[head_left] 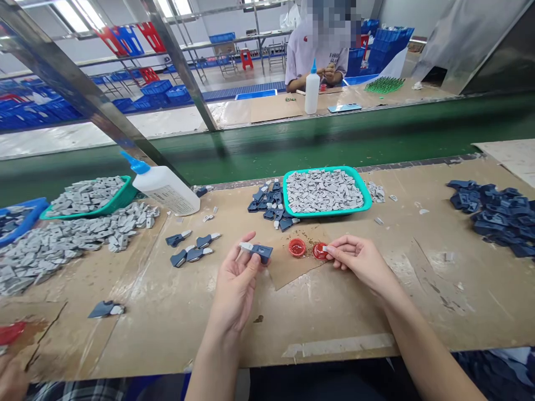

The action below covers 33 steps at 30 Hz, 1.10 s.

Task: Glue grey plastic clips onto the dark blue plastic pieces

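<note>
Between its thumb and fingers, my left hand (238, 281) holds a dark blue plastic part (261, 252) with a light grey tip pointing left. My right hand (357, 257) pinches a small light grey plastic piece (326, 249) over a red cap (320, 253) with wet-looking liquid inside; whether the piece touches the liquid I cannot tell. Just left of it sits a second red cap (297, 248), also with liquid. Both rest on a brown cardboard scrap (288, 275). Behind them stands a green tray (368, 205) heaped with small grey pieces.
Joined blue-and-grey parts (194, 253) lie to the left, beside a tilted white bottle (169, 189). Loose grey pieces (83, 236) spread at far left. A dark blue pile (501, 217) lies at right. Across the green belt (251, 147) sits another person (295, 61); someone's hand (12, 381) shows lower left.
</note>
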Available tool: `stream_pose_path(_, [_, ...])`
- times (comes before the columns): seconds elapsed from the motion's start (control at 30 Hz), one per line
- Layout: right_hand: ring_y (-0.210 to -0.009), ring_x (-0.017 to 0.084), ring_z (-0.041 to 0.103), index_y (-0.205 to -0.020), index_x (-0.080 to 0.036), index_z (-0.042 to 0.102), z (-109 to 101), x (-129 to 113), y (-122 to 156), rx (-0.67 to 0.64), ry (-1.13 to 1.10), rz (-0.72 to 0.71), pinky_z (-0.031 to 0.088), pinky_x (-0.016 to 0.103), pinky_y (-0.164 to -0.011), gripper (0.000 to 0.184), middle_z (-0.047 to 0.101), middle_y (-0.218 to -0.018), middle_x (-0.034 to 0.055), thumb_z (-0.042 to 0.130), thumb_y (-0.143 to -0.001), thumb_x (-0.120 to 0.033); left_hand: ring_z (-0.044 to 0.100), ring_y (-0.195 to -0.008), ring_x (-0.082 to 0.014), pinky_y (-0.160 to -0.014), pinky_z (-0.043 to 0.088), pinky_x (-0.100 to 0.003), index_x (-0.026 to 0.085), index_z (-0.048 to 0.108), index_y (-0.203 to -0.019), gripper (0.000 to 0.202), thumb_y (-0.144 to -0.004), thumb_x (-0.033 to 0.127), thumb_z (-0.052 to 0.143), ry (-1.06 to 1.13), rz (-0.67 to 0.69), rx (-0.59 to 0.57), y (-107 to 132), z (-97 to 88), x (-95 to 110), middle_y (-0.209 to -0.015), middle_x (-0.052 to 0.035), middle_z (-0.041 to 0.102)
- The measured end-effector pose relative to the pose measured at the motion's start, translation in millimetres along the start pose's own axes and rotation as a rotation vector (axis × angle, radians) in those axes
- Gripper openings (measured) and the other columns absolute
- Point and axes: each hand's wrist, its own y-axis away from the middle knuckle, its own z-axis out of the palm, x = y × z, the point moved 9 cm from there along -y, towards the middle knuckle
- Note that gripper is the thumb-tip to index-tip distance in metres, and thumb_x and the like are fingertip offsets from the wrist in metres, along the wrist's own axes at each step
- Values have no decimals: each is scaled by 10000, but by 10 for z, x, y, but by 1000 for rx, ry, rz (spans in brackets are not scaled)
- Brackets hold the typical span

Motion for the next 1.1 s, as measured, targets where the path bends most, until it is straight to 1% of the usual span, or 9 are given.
stream_pose_path(0.1, [-541, 137, 601, -798, -156, 663, -13, 6, -3, -11, -18, -7, 440, 248, -498, 391, 723, -708, 79, 786, -666, -503, 642, -844, -103, -793, 514, -180, 209, 690, -1038, 394, -669, 237, 825, -8, 13, 54, -14, -17, -57, -927, -21, 675])
stream_pose_path(0.2, [-541, 126, 578, -814, -167, 656, -21, -53, 32, -34, -38, -26, 429, 242, -496, 363, 718, -721, 65, 772, -698, -491, 639, -855, -103, -792, 501, -171, 207, 711, -913, 283, -657, 240, 829, -61, 56, 52, -3, 46, -117, -920, -13, 681])
stream_pose_path(0.33, [-534, 114, 550, -827, -178, 653, 14, -218, 158, -80, -58, -45, 408, 236, -486, 325, 705, -734, 55, 752, -735, -473, 664, -865, -158, -825, 525, -255, 218, 718, -881, 220, -679, 219, 805, -153, 142, -7, 58, 272, -187, -890, -33, 709])
stream_pose_path(0.43, [-512, 113, 536, -814, -184, 649, 88, -335, 275, -117, -54, -39, 395, 239, -469, 320, 691, -712, 46, 751, -733, -476, 684, -884, -205, -833, 550, -324, 219, 728, -873, 209, -677, 201, 798, -164, 137, -42, 107, 448, -267, -909, -53, 731])
stream_pose_path(0.57, [-494, 104, 522, -806, -185, 638, 228, -399, 375, -196, -40, -25, 366, 229, -451, 322, 680, -684, 35, 743, -739, -482, 695, -874, -216, -798, 575, -326, 219, 748, -853, 200, -667, 162, 796, -166, 145, -96, 141, 601, -291, -910, -51, 736])
stream_pose_path(0.83, [-497, 96, 512, -821, -189, 589, 350, -353, 376, -249, 26, 6, 346, 211, -441, 330, 667, -680, 20, 715, -757, -487, 684, -944, -221, -811, 582, -309, 260, 773, -842, 207, -680, 131, 784, -209, 199, -138, 181, 623, -221, -952, -46, 738])
stream_pose_path(0.9, [-484, 101, 509, -834, -208, 532, 367, -332, 388, -263, 56, 40, 336, 207, -430, 350, 653, -647, 1, 706, -758, -502, 682, -952, -231, -787, 588, -310, 266, 778, -838, 191, -692, 142, 776, -222, 201, -146, 205, 618, -221, -957, -52, 739])
stream_pose_path(1.0, [-495, 110, 526, -871, -232, 463, 414, -313, 422, -322, 90, 78, 325, 195, -425, 377, 622, -615, -29, 685, -771, -521, 693, -876, -232, -699, 598, -311, 275, 786, -846, 160, -723, 176, 756, -258, 208, -198, 237, 648, -227, -955, -65, 741])
stream_pose_path(1.1, [-562, 129, 565, -882, -237, 444, 437, -332, 433, -343, 101, 55, 389, 208, -475, 381, 593, -618, -39, 674, -782, -523, 687, -873, -242, -675, 599, -326, 286, 785, -883, 163, -751, 204, 735, -312, 240, -252, 249, 683, -228, -953, -70, 740])
